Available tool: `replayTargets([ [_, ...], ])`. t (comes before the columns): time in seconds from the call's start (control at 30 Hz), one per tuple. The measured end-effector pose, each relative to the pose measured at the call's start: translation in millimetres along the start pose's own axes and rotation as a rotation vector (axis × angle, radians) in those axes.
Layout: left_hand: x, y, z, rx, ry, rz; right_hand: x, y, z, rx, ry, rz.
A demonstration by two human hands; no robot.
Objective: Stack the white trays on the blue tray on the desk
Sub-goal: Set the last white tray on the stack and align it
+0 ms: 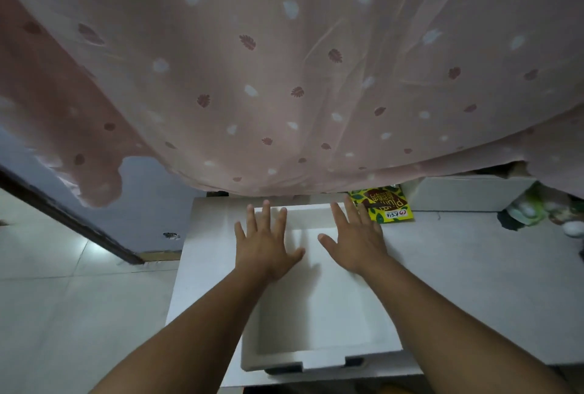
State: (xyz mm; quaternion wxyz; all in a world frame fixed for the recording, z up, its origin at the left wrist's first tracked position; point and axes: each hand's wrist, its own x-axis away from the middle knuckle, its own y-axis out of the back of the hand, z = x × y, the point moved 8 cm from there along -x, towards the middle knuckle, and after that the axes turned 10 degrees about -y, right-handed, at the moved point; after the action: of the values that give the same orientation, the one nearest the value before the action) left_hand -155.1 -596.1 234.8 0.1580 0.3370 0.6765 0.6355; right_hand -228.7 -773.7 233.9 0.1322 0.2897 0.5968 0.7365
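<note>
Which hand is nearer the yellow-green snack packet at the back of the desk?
Right. The right hand lies flat, fingertips next to the snack packet; the left hand rests farther left on the white tray.

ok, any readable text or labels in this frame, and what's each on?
"Piu..." in large pale letters, seen upside down, partly hidden behind the right hand: on the yellow-green snack packet on the desk.
Characters beside it and the white strip with a red logo: too small to read.
White tray, curtain: no text.

A tray (319, 314) lay on the surface (474, 283); a packet (384, 204) sat behind it to the right, under a hanging curtain (284, 62).
</note>
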Motion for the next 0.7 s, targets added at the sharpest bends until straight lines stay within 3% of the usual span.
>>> replayTargets([
  [0.17, -27, -23, 22, 0.068, 0.039, 0.054, -26, -15, 4, 0.041, -0.044, 0.067],
  [0.3, -28, -26, 24, 0.085, 0.032, -0.042, -31, -14, 3, 0.057, -0.055, 0.039],
  [0.7, -28, -22, 25, 0.088, 0.012, -0.061, -27, -17, 3, 0.053, -0.071, 0.105],
])
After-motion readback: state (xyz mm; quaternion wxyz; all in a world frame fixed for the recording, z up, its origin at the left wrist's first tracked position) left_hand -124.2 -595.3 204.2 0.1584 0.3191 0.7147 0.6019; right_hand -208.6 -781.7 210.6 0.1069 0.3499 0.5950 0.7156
